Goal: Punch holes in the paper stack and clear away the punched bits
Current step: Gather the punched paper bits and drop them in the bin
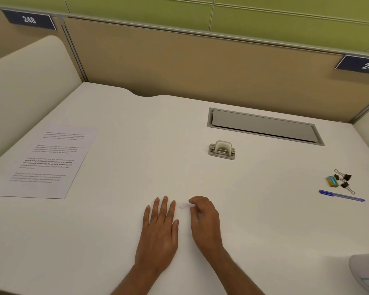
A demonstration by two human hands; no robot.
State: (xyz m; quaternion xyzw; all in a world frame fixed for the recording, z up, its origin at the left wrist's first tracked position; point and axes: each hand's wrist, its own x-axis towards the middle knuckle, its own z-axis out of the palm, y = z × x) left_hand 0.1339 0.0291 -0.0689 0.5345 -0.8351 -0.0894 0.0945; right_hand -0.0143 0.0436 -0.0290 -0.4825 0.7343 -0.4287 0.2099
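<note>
Lying between the hands, punched bits (182,207) sit just beside the curled right hand (205,222), grip unclear; left hand (160,228) flat.

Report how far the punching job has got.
Likely done: the paper lies aside at left and the punch stands apart, no sheet in it; holes are too small to see. In hand: the left hand lies flat while the right hand curls at faint bits between them. Left: clearing those bits.

Paper bits (183,207) faint, indistinct
</note>
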